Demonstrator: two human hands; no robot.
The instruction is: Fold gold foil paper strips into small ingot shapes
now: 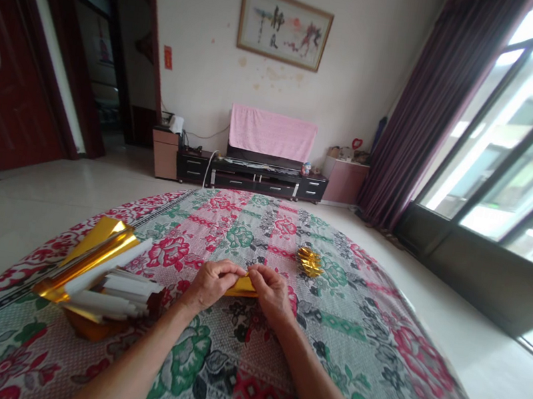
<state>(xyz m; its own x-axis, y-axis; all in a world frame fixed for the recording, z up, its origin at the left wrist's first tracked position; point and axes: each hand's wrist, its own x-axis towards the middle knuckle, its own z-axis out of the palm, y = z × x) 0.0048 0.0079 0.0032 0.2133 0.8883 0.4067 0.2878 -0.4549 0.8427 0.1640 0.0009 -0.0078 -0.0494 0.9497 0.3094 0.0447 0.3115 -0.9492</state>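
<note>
A piece of gold foil paper is pinched between my two hands over the middle of the table. My left hand grips its left part, thumb and fingertips together at the upper edge. From the other side my right hand pinches the same edge, its fingertips almost touching the left ones. Part of the paper is hidden behind the fingers. Beyond my right hand lies a small cluster of folded gold foil pieces. To the left is a pile of gold foil sheets, with several white-backed rolled or folded strips beside it.
A flowered red, green and grey cloth covers the round table. Past its far edge stand a low black TV cabinet and a pink cloth draped over a screen. Large windows are on the right, a red door on the left.
</note>
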